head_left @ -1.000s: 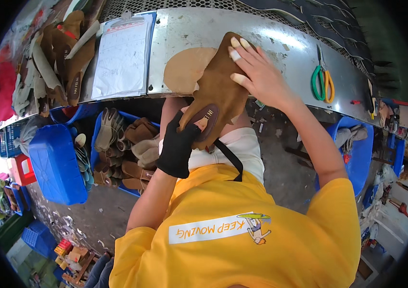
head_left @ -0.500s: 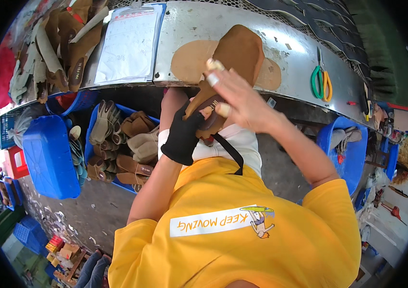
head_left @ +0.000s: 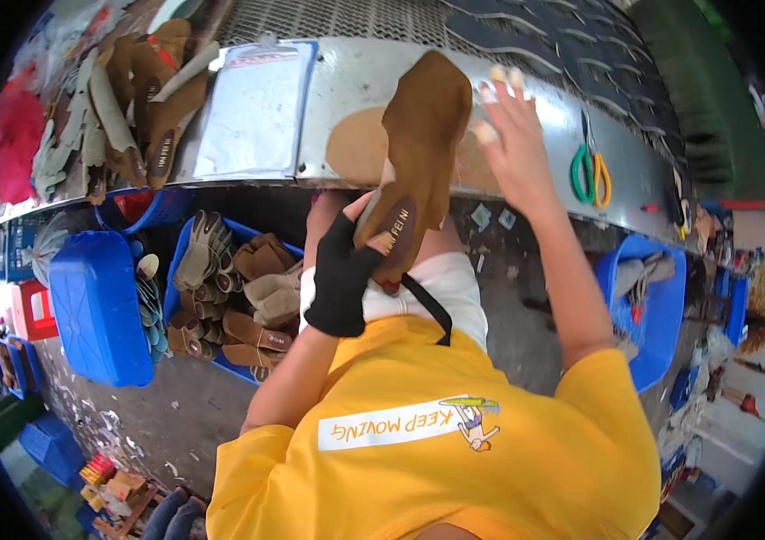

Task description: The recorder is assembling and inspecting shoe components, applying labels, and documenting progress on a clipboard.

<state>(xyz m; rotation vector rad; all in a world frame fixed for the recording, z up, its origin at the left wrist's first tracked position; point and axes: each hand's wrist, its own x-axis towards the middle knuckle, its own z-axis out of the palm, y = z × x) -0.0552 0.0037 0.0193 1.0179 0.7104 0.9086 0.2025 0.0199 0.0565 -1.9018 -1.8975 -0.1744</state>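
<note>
My left hand (head_left: 346, 270), in a black glove with bare fingertips, grips the heel end of a brown suede-covered insole (head_left: 427, 126). The thumb lies over a dark oval heel patch with light lettering. The toe end stands up over the front edge of the metal bench (head_left: 328, 99), and the covering has an uneven outline. Just right of the insole, my right hand (head_left: 517, 148) is held apart from it, fingers stretched and pale wraps on several fingertips. Nothing is in that hand.
On the bench are a clipboard with paper (head_left: 252, 112), green-and-orange-handled scissors (head_left: 591, 171) and a pile of brown pieces (head_left: 162, 112) at left. Metal mesh (head_left: 346, 22) and dark wavy strips lie behind. Below stand blue bins (head_left: 99, 310), one holding insoles, and another bin (head_left: 652, 315) at right.
My right hand has come off the insole and moved up and right, fingers opening out. The insole has turned more upright, still in my left hand.
</note>
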